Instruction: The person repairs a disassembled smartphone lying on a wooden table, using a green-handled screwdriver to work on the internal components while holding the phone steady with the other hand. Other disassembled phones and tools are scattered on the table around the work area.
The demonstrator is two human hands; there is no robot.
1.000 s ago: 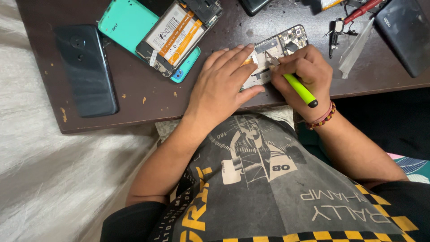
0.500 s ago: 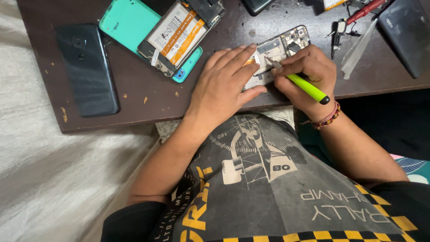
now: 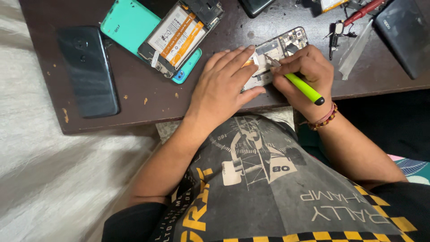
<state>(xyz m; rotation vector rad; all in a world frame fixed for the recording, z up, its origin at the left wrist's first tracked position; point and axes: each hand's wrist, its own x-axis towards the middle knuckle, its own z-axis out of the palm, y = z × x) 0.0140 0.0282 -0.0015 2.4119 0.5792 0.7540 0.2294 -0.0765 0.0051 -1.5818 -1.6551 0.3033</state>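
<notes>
An opened phone (image 3: pixel 286 45) with its back off lies on the dark brown table (image 3: pixel 148 107), inner parts showing. My left hand (image 3: pixel 224 85) lies flat over its near end and presses it down. My right hand (image 3: pixel 304 74) grips a yellow-green screwdriver (image 3: pixel 302 86) like a pen, its metal tip resting on the phone's inside near my left fingertips.
A dark phone (image 3: pixel 89 69) lies at the left. A teal phone back cover (image 3: pixel 130 24) sits under another opened phone with a battery (image 3: pixel 179 36). A red-handled tool (image 3: pixel 358 13), tweezers (image 3: pixel 333 40) and a black phone (image 3: pixel 403 33) lie at the right.
My right hand has tilted the screwdriver a little, its handle swinging out to the right. My left hand stays on the phone.
</notes>
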